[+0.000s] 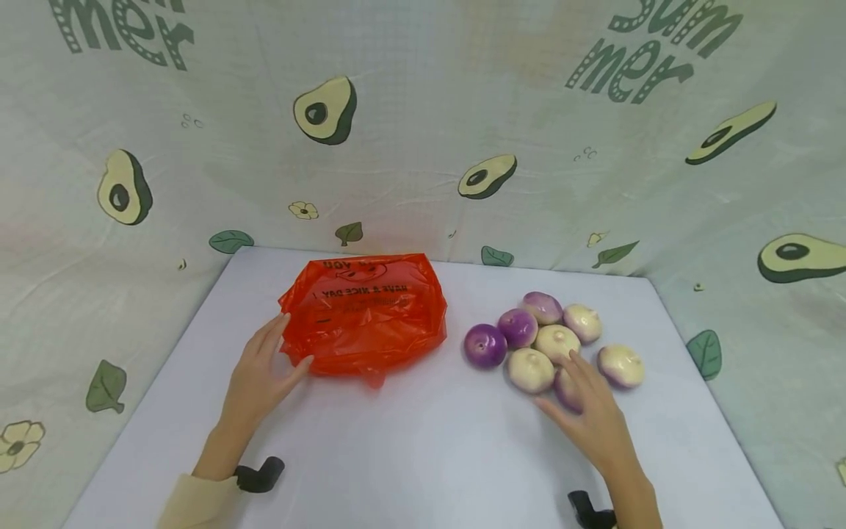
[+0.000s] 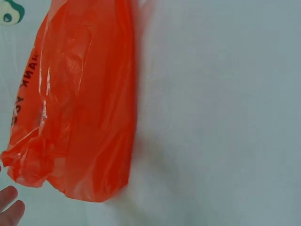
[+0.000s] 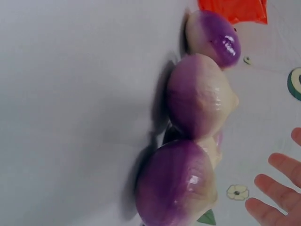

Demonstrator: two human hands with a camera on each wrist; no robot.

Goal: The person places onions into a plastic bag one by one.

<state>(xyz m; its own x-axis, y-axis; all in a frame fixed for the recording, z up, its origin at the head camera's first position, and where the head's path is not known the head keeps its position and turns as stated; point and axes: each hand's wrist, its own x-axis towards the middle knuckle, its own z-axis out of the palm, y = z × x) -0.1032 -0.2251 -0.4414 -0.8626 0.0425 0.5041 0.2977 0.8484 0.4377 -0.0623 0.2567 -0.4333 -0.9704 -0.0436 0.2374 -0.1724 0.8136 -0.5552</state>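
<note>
A crumpled red plastic bag [image 1: 366,330] with black print lies flat on the left half of the table. My left hand [image 1: 261,375] is at its left edge with fingers and thumb spread; whether they touch it I cannot tell. To the right, several purple-and-white turnips [image 1: 485,346] lie in a loose cluster. Above the nearest turnip [image 1: 567,389], which it partly hides, hovers my right hand [image 1: 595,415], gripping nothing. The right wrist view shows its extended fingers [image 3: 277,193] apart from a large turnip [image 3: 174,183].
The white table [image 1: 423,448] ends at a cloth backdrop [image 1: 410,147] printed with avocados and leaves. One turnip [image 1: 621,366] lies a little apart at the right. Black straps [image 1: 261,475] sit on both wrists.
</note>
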